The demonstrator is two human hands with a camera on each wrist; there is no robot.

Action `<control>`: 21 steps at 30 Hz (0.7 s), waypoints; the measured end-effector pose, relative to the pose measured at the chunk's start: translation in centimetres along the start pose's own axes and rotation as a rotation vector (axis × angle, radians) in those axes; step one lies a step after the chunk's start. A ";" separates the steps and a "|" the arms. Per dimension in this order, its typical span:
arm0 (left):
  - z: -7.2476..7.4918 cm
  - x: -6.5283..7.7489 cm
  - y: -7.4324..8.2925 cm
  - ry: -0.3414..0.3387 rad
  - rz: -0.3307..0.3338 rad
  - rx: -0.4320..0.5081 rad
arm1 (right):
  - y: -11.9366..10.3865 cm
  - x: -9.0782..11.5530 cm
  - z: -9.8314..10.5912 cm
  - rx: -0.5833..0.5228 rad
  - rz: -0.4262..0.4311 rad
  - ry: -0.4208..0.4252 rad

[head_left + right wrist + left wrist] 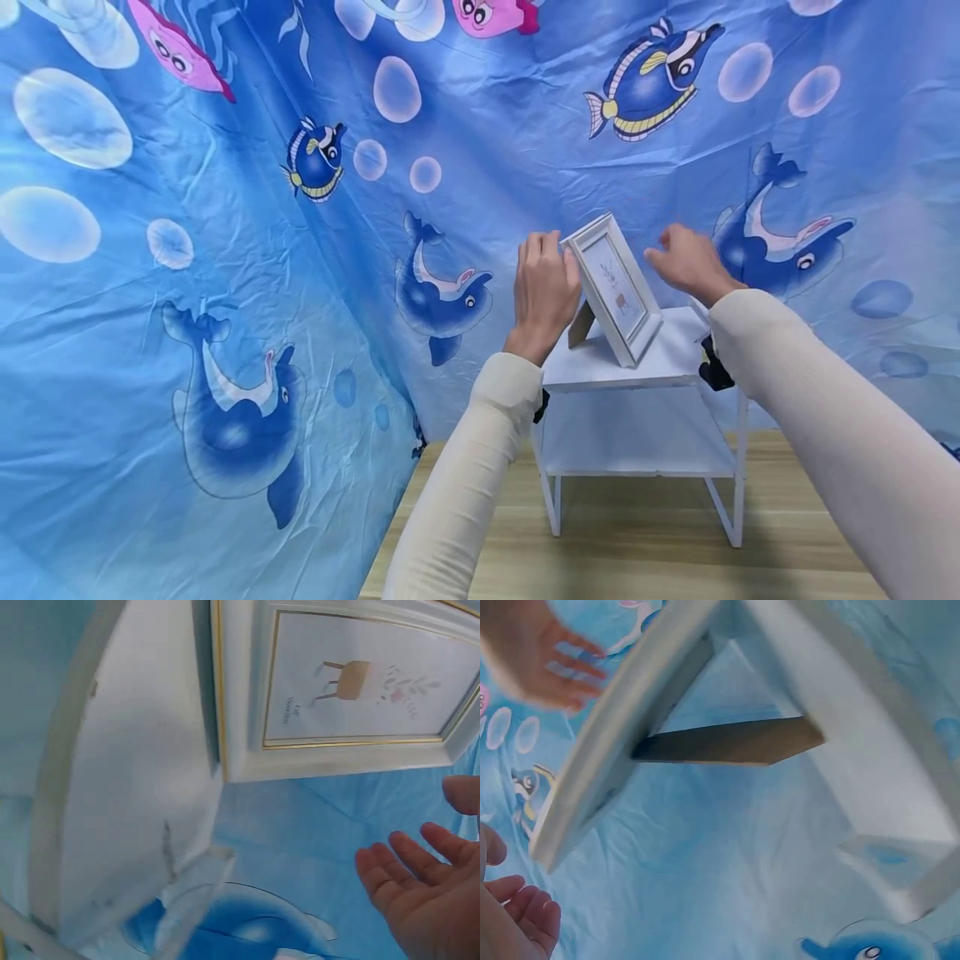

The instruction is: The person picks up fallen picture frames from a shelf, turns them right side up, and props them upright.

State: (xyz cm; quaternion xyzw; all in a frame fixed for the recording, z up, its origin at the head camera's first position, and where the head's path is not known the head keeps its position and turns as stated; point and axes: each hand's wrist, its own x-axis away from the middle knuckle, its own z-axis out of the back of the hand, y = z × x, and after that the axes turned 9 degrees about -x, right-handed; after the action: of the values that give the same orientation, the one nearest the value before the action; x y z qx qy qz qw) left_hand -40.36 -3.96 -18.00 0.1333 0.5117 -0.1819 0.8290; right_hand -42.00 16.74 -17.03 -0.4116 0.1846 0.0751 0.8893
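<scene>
A white picture frame (618,287) with thin gold lines stands tilted on its brown back stand (581,325) atop a small white table (678,337). Its picture (367,682) shows a stool-like drawing with leaves and a flower. My left hand (546,287) is beside the frame's upper left edge, fingers loosely bent; in the left wrist view this hand (517,915) looks apart from the frame. On the other side, my right hand (688,262) hovers a short way off. The right wrist view has that hand (427,885) with relaxed, spread fingers and nothing in them.
Blue cloth (247,250) printed with fish, dolphins and bubbles hangs behind the table and along the left. Below its top, the table has a lower white panel (637,433) and thin white legs (738,467) on a wood-look floor (637,533).
</scene>
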 end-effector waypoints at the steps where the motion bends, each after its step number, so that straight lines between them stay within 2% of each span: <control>1: 0.2 -0.3 0.3 -0.001 -0.006 -0.018 | 0.4 0.1 0.0 -0.006 -0.016 -0.006; 7: 1.3 -1.8 1.9 -0.055 -0.069 -0.189 | 2.6 0.4 -0.4 -0.098 -0.120 -0.088; 11: 1.1 -2.2 2.3 -0.087 -0.101 -0.281 | 3.9 0.6 -1.0 -0.242 -0.156 -0.144; 14: 0.8 -2.3 2.3 -0.106 -0.097 -0.302 | 4.7 0.8 -1.9 -0.317 -0.155 -0.161; 17: 0.5 -2.4 2.4 -0.117 -0.092 -0.311 | 5.4 1.0 -2.7 -0.311 -0.147 -0.158; 21: 0.3 -2.5 2.9 -0.109 -0.095 -0.321 | 5.7 1.4 -3.3 -0.303 -0.181 -0.166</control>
State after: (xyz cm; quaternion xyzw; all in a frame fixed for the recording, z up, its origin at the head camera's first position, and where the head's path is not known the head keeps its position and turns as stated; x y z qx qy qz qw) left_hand -39.89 -1.08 -15.48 -0.0351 0.4942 -0.1439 0.8566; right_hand -43.24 17.96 -23.53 -0.5481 0.0592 0.0553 0.8325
